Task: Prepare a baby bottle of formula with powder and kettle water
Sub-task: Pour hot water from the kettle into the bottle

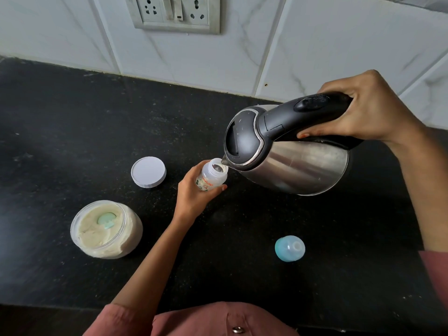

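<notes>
Jar [106, 229] of pale powder far left on the black tabletop [72, 117], open on top, with a green scoop [106, 220] half sunk in the powder. A little right and further back, a round white lid [148, 172] lying flat, apart from the jar. High up on the tiled wall [315, 44], a switch plate [177, 13] with two sockets.

Next, left hand [194, 195], fingers and thumb curled round the side of the small clear baby bottle [211, 178]. Bottle upright near the middle of the tabletop, mouth open, nothing screwed on, little coloured pictures on its side, something whitish down inside. Bottom hidden by the hand; resting on the tabletop or not, cannot tell.

Right beside it, big shiny kettle [291, 161] up in the air, tipped to the left, black lid shut, spout tip right at the bottle's open mouth. Cannot tell about any water coming out.

Nearer the person, under the kettle's side, a round blue bottle top [289, 248] alone on the tabletop, well apart from the bottle.

Far right, right hand [368, 112] wrapped tight round the kettle's black handle, fingers over the top, thumb tip showing below. Pink sleeve [434, 275] at the right edge.
</notes>
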